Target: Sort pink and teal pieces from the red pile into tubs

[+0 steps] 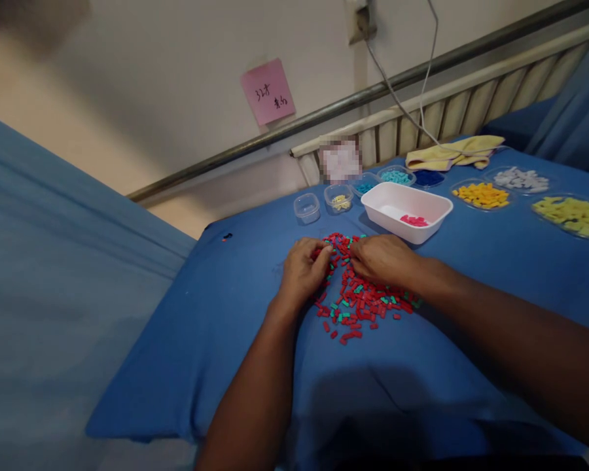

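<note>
A loose heap of small red plastic pieces (366, 304) with some green ones (343, 316) mixed in lies on the blue cloth (245, 340). My left hand (304, 267) is at the heap's upper left edge, fingers curled and thumb drawn in against them. At the upper right of the heap, my right hand (385, 260) points down with its fingers bent together among the pieces. Whatever is between the fingertips of either hand is hidden or too small to name. Just behind the right hand stands a white tub (380, 201) with pink pieces (414, 221) inside.
Small clear cups (307, 208) stand left of the tub, one holding pale yellow pieces (341, 203). Dishes of turquoise (395, 176), dark blue, orange (481, 195), grey and yellow-green pieces (576, 216) line the back right. A yellow cloth (454, 154) and a cable lie behind.
</note>
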{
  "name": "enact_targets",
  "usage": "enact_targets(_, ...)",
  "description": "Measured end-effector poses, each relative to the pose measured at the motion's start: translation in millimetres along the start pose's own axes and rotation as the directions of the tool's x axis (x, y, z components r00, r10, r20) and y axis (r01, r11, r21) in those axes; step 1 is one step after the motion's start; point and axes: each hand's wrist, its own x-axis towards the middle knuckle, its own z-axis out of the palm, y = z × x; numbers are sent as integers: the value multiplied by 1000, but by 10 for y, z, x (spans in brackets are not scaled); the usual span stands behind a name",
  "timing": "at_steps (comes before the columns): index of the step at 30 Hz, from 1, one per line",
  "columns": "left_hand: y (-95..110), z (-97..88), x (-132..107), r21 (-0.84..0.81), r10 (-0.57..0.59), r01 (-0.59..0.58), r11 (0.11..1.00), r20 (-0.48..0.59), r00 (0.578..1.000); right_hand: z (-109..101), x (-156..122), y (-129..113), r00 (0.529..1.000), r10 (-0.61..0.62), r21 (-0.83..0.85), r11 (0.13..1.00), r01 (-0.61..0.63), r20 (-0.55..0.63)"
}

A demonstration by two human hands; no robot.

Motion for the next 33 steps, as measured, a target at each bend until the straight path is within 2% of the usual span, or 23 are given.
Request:
enact_targets(2,-33,-31,4,-193,-146,134,972,-46,988,11,6,-1,1000,-3,-8,1000,3,5)
enact_targets(4,-70,-53,5,-324,-259,237,916,-26,965,22,4,-3,1000,-12,-22,1000,12,5)
enact_targets(10,-57,-88,6,-438,-340,344,831,89,936,44,-24,-2,995,-77,-37,997,75,-60)
enact_targets(14,38,-47,-9,-481,-312,327,813,114,943,76,1,36,994,-75,36,996,79,-83)
enact_targets(17,121,25,-25,-556,-333,347,755,130,934,96,14,54,980,-49,228,969,93,-192)
enact_targets(21,255,98,-33,-690,-356,340,639,126,926,82,-23,26,898,-52,444,856,266,-437)
enact_targets(24,327,95,-32,-731,-373,323,601,101,922,62,-60,-1,854,-50,487,804,342,-519)
enact_targets(28,362,77,-36,-728,-383,325,604,93,919,67,-75,-31,834,-2,516,785,343,-552)
enact_targets(33,386,35,-47,-703,-337,292,648,79,938,38,-90,-93,827,45,533,783,320,-561)
